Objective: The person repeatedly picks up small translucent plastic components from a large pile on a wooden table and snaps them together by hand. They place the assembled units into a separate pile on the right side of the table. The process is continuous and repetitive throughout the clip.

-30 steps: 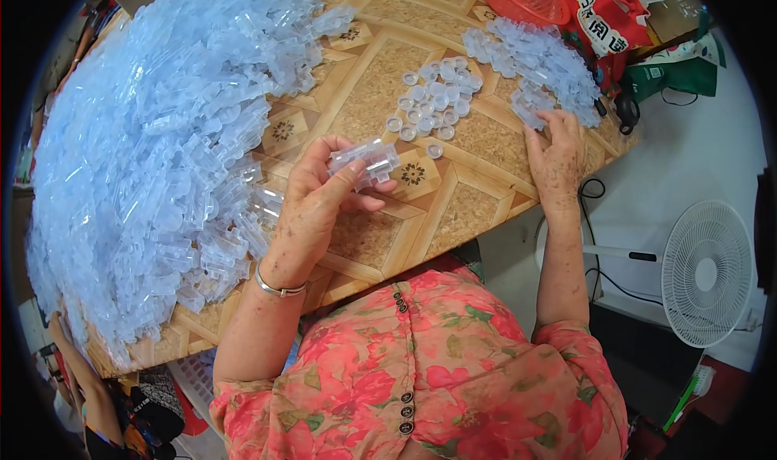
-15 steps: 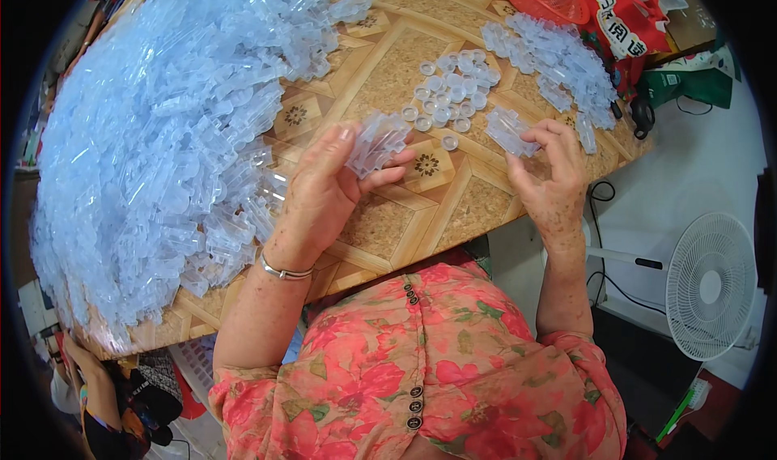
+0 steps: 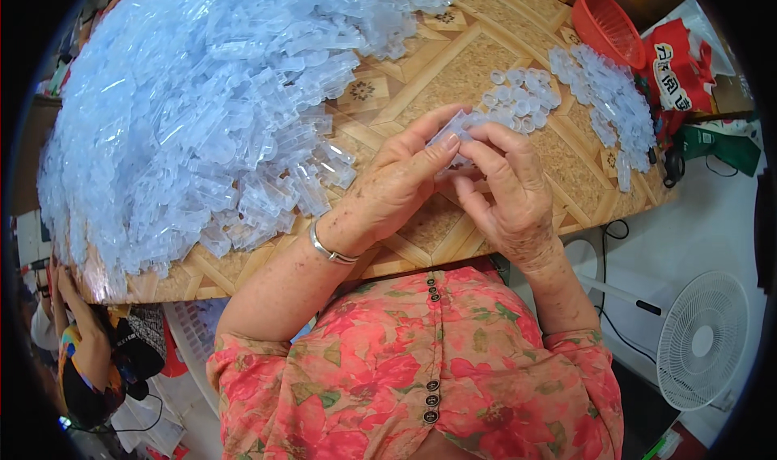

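Clear plastic pc (image 3: 456,125) over tabletop (image 3: 486,47), axis approx 1-to-7 o'clock. L hand (image 3: 395,181) at its 8, thumb + fingers pinched on it, nearer. R hand (image 3: 516,191) at approx 4–5, fingers part-curled against pc; grip n/c, can't tell.
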`<state>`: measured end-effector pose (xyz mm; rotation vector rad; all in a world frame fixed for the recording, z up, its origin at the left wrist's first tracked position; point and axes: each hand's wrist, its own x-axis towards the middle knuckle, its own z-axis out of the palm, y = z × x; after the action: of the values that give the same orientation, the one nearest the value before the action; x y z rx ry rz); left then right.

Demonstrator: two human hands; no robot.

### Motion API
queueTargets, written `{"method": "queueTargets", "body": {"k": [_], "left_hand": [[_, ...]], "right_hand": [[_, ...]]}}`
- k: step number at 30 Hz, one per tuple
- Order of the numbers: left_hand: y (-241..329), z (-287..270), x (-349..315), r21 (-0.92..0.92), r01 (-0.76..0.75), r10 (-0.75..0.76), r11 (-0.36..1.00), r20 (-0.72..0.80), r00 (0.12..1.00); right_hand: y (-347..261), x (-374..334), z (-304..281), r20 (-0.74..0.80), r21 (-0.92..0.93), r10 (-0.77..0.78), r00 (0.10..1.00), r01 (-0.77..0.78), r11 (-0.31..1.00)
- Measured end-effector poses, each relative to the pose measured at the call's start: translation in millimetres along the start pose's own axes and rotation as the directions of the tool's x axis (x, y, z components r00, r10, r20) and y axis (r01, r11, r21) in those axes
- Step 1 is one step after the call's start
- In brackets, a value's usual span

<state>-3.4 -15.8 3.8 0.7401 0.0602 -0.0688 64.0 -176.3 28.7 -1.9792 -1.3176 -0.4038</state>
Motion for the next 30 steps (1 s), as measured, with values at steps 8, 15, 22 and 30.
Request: {"method": "queueTargets", "body": {"k": [8,15,22,30], "left_hand": [[5.0,-0.9,0.2,-0.033,-0.096,0.095,0.995,-0.019,0.995],[1.4,0.5,2.1,-0.001,-0.109,0.109,0.994,0.095,0.989],[5.0,-5.4,4.3,-0.115,-0.106,0.113,0.988,0.052,0.992],[7.0,-7.7,7.6,-0.094,-0.217,0.21,0.972,-0.077,0.975]], "right_hand": [[2.5,6.8,2.5,-0.151,0.057,0.095,0.984,-0.087,0.995],[1.4,13.3,10.6,-0.051,0.047,0.314,0.948,-0.312,0.949],[17.7,-1.1,2.4,-0.049,0.383,0.456,0.889,-0.405,0.83],[5.5,-14.6,-0.2,0.277,0.795,0.536,0.798,-0.503,0.338]]}}
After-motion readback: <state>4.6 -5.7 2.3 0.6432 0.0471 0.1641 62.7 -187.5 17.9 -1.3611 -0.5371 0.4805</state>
